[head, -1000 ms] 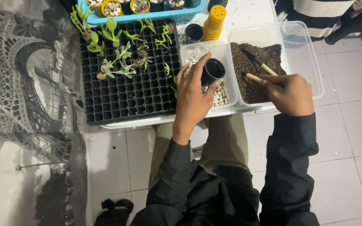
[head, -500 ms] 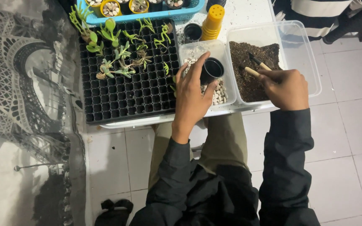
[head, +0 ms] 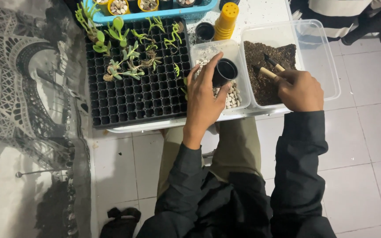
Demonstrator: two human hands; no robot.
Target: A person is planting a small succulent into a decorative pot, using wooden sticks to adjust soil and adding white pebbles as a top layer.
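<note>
L hand (head: 206,99) clamped on black pot (head: 224,72); R hand (head: 300,90) grips tool (head: 267,72), prob. scoop, in soil tub (head: 323,57).

The left hand (head: 204,99) grips a small black pot (head: 224,72), tilted on its side, above a clear tub of white pebbles (head: 231,94). The right hand (head: 301,90) is closed around a wooden-handled tool (head: 270,72) whose tip is in the dark soil (head: 265,66) of a second clear tub (head: 323,61). To the left lies a black seedling tray (head: 133,97) with small green succulents (head: 120,57) in its far cells. A stack of yellow pots (head: 225,20) stands behind the pebble tub.
</note>
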